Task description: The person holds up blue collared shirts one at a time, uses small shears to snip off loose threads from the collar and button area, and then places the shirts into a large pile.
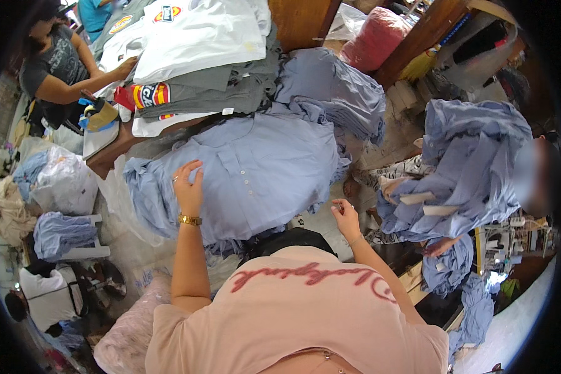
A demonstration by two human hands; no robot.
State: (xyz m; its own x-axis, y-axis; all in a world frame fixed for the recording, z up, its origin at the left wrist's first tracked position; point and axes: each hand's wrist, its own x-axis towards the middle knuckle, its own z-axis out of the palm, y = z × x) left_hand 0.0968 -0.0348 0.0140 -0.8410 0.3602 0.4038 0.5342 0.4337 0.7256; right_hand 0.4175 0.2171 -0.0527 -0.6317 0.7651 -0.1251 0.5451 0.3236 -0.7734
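A light blue garment (255, 156) with a short row of white buttons lies spread on top of a heap of similar blue clothing in front of me. Over its left part is my left hand (188, 177), fingers apart and holding nothing; whether it touches the cloth I cannot tell. My right hand (345, 215) hangs past the garment's lower right edge, apart from it. Its thumb and fingers are drawn together, and a small dark thing may be between them, too small to name.
White and grey shirts (199, 43) are piled on a table at the back left, beside another person (62, 68). Folded blue clothes (330, 87) are stacked behind the heap. At right, a person carries a bundle of blue garments (467, 162). A stuffed plastic bag (65, 181) stands left.
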